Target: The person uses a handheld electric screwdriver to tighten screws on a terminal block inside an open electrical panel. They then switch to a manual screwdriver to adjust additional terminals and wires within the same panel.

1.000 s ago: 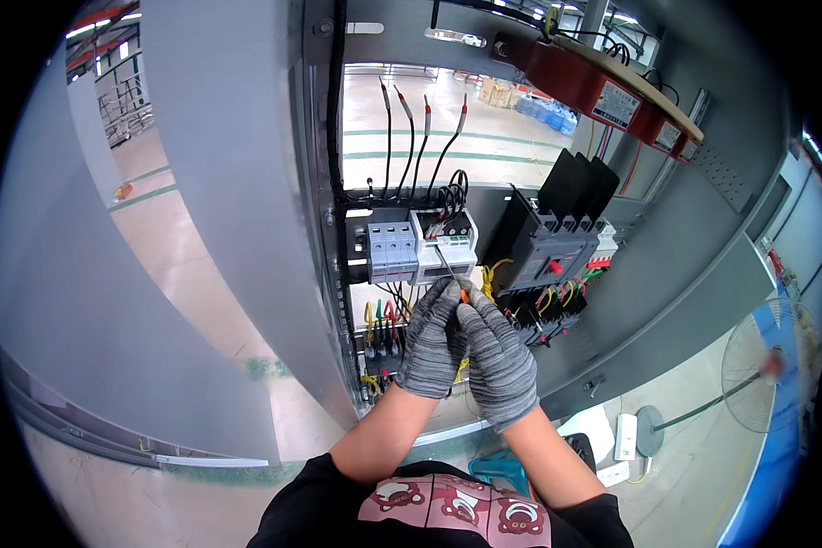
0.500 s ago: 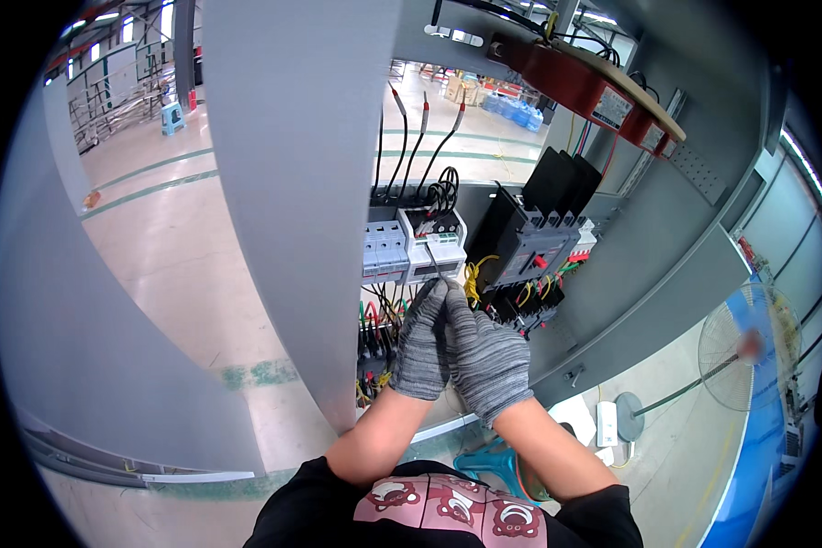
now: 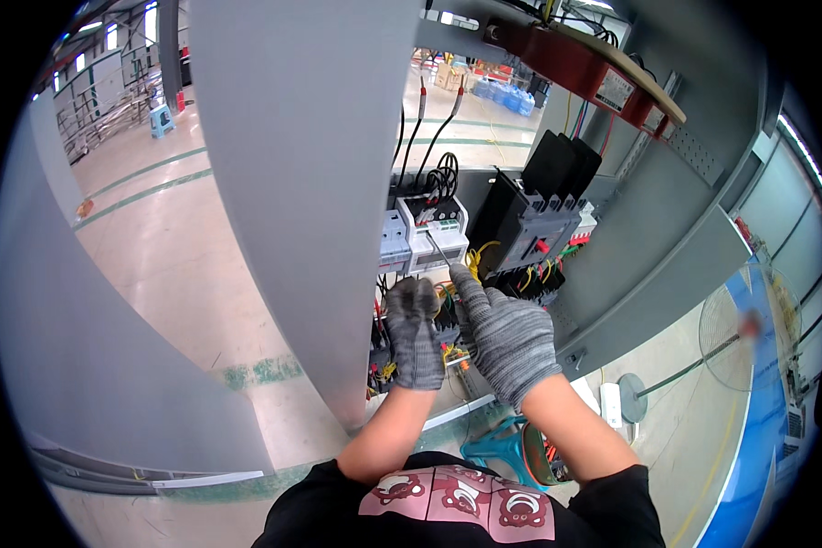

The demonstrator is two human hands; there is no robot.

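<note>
My right hand (image 3: 513, 340), in a grey striped knit glove, grips a screwdriver (image 3: 439, 250). Its thin shaft slants up to the front of a white rail-mounted meter module (image 3: 437, 242); the glove hides most of the handle. Below the module, my left hand (image 3: 415, 333), gloved alike, has its fingers curled together among the wires. What they pinch, if anything, is hidden. Grey miniature breakers (image 3: 394, 245) sit to the module's left, and a coil of black wire (image 3: 447, 180) stands above it. Yellow wires (image 3: 475, 262) hang at its right side.
A large black-and-grey circuit breaker (image 3: 532, 233) is to the right inside the grey cabinet. A dark red curved part (image 3: 575, 75) crosses its top. The cabinet's grey upright panel (image 3: 292, 183) stands at left. A teal stool (image 3: 502, 446) and a standing fan (image 3: 749, 338) are on the floor.
My hands, together before, are now apart. The left has drawn down from the module, while the right stays by it with the screwdriver shaft showing more. The whole view has shifted slightly.
</note>
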